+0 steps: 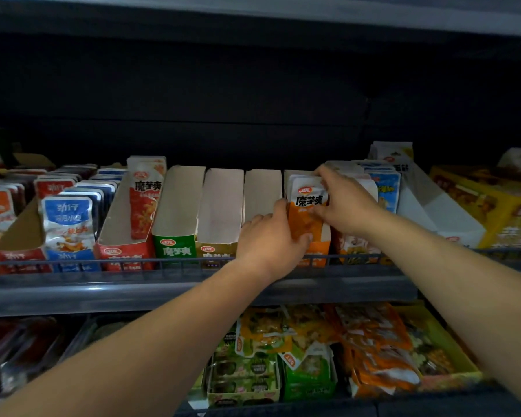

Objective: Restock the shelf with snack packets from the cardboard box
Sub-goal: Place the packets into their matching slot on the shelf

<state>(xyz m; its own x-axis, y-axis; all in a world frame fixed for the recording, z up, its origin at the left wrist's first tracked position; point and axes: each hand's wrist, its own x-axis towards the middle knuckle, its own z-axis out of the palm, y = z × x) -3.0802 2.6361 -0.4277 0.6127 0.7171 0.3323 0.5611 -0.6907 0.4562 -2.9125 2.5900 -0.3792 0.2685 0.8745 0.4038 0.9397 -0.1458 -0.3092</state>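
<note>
Our left hand (271,236) grips the orange snack packet (306,203) low on its left edge and our right hand (345,200) pinches its top. It stands in a display carton (321,251) on the shelf (103,293) (probably light, soft, slippery film, best held by the sealed edges).

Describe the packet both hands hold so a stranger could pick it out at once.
On the upper shelf, a row of open display boxes stands behind a wire rail. At the orange-fronted box right of centre, the left hand and right hand grip an upright packet. It is white above and orange below; the boxes to its left look empty.
</note>
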